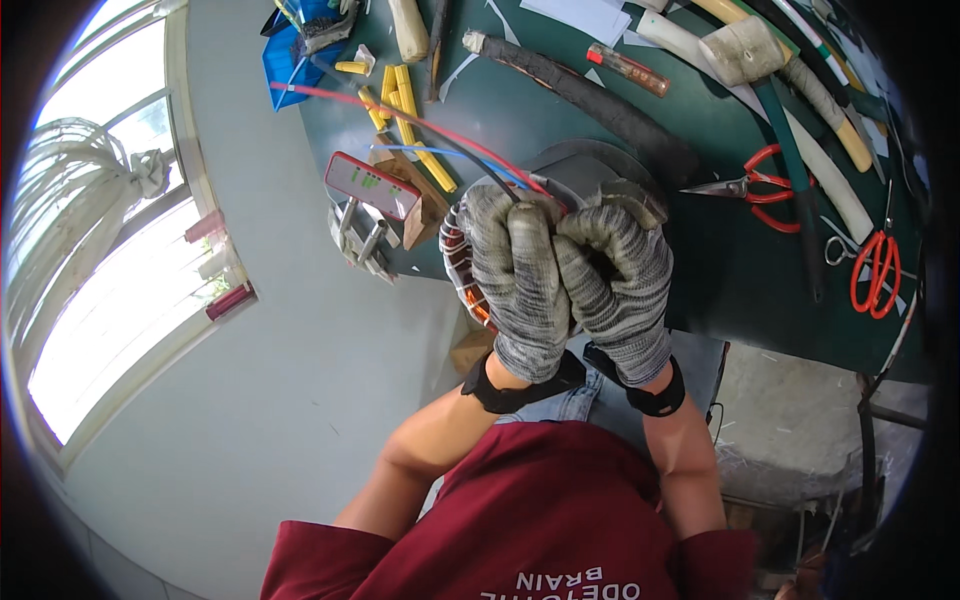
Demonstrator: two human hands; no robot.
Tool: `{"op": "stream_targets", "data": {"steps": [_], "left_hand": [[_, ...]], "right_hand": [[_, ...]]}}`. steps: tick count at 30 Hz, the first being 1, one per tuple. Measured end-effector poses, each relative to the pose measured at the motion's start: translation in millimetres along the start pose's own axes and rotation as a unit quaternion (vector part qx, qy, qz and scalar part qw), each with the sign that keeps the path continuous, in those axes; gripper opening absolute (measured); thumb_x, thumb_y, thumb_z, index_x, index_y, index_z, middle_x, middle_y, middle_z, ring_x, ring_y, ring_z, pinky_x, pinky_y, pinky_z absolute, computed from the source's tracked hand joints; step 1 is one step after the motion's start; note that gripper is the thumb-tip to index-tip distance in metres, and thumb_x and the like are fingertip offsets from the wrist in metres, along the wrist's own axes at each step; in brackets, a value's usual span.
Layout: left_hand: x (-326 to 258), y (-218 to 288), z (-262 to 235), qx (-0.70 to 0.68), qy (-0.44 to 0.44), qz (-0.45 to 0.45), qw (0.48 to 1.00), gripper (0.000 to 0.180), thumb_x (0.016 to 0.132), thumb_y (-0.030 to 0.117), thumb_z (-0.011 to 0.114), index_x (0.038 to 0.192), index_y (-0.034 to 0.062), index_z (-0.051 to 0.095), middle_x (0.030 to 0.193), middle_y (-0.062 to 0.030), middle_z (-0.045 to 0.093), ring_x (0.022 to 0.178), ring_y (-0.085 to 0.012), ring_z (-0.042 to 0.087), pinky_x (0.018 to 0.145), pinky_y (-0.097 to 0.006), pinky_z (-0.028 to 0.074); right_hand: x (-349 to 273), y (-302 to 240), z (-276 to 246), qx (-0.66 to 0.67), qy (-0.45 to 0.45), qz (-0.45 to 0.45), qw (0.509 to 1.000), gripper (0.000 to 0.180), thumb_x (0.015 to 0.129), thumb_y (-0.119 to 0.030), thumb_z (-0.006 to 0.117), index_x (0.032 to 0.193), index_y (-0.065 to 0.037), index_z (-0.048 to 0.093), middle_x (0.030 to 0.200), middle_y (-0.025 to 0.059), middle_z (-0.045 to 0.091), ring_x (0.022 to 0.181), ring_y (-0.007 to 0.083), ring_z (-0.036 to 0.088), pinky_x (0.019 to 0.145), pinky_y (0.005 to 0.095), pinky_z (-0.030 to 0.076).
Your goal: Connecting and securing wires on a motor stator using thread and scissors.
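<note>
Both my hands wear grey striped knit gloves and are pressed side by side over a round motor stator (462, 262) with copper windings, at the near edge of a dark green table (740, 270). My left hand (520, 280) is closed around the stator's winding, where red, blue and black wires (440, 135) lead off to the upper left. My right hand (620, 285) is a fist on the same part, beside a grey metal housing (585, 170). The hands hide most of the stator.
A red-edged meter (372, 186) with a clamp sits at the table's left edge beside yellow sleeves (400, 100). Thick black hose (590, 95), red-handled pliers (760, 188), orange scissors (876, 272) and white tubes lie across the table. A window is at left.
</note>
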State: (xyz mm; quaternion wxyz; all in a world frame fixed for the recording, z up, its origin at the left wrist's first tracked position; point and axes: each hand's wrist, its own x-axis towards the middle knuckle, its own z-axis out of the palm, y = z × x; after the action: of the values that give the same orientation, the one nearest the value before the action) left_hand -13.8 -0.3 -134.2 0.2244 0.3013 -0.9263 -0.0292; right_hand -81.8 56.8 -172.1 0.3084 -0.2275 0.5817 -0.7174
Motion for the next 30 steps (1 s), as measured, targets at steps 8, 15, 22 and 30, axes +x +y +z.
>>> {"op": "stream_targets", "data": {"steps": [8, 15, 22, 30], "left_hand": [[4.4, 0.0, -4.3, -0.016, -0.08, -0.071, 0.994, 0.019, 0.091, 0.006, 0.037, 0.103, -0.0031, 0.048, 0.099, -0.0152, 0.048, 0.087, -0.0297, 0.048, 0.08, -0.038, 0.04], [-10.1, 26.3, -13.3, -0.146, -0.012, -0.185, 0.972, 0.038, 0.075, 0.006, 0.054, 0.11, 0.0019, 0.04, 0.104, -0.0127, 0.043, 0.082, -0.0218, 0.045, 0.079, -0.033, 0.039], [-42.0, 17.9, -25.4, -0.018, -0.094, -0.096, 0.991, 0.046, 0.065, 0.023, 0.074, 0.099, 0.0029, 0.05, 0.076, -0.0139, 0.052, 0.063, -0.0302, 0.052, 0.055, -0.038, 0.041], [-59.4, 4.2, -43.6, -0.085, -0.148, -0.038, 0.985, 0.05, 0.058, 0.025, 0.072, 0.102, 0.0076, 0.054, 0.082, -0.0047, 0.059, 0.07, -0.0249, 0.055, 0.064, -0.041, 0.041]], "right_hand": [[7.8, 11.2, -8.7, -0.061, -0.012, -0.132, 0.989, 0.024, 0.072, -0.017, 0.068, 0.092, -0.006, 0.06, 0.092, 0.0105, 0.059, 0.091, 0.0299, 0.055, 0.085, 0.0403, 0.043], [46.5, -7.0, -35.9, 0.051, -0.305, 0.031, 0.95, 0.016, 0.076, -0.017, 0.063, 0.081, -0.004, 0.055, 0.076, 0.0122, 0.054, 0.07, 0.0275, 0.054, 0.065, 0.037, 0.043], [52.5, -40.6, -40.1, -0.254, -0.311, -0.252, 0.881, 0.025, 0.075, -0.013, 0.067, 0.098, -0.006, 0.058, 0.092, 0.0102, 0.059, 0.078, 0.0235, 0.059, 0.065, 0.0315, 0.048], [36.9, -80.3, -44.7, -0.523, -0.429, -0.34, 0.654, 0.02, 0.083, -0.017, 0.049, 0.099, -0.007, 0.056, 0.07, 0.0066, 0.056, 0.06, 0.0189, 0.057, 0.048, 0.0316, 0.045]]}}
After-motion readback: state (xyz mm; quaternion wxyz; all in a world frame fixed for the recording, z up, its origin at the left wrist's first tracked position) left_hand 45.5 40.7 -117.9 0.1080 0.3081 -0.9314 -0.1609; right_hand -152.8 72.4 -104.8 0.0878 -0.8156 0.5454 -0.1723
